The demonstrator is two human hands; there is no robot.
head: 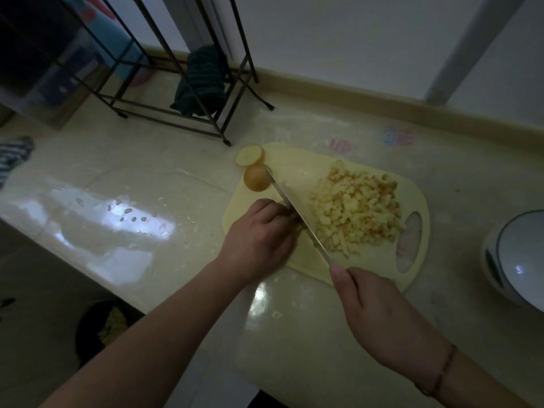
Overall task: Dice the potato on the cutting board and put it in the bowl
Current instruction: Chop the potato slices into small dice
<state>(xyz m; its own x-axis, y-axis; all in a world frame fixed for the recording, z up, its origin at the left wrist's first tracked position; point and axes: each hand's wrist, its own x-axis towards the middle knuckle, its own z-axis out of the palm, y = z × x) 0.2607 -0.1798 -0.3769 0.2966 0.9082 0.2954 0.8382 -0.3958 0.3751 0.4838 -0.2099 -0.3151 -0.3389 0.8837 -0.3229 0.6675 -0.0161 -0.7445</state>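
The fingers [281,214] of the left hand [259,237] are curled down on a small piece of potato [298,223] on the cutting board [297,172], pressing it just beside the knife blade. The right hand [379,313] grips the handle of the knife [297,214], fingers wrapped around it, and the blade lies diagonally across the board. To the right of the blade is a pile of diced potato [357,209]. Two bigger potato pieces [255,169] rest at the far left edge of the board. The bowl [518,260] stands on the tabletop [123,178] at the right, well apart from the board.
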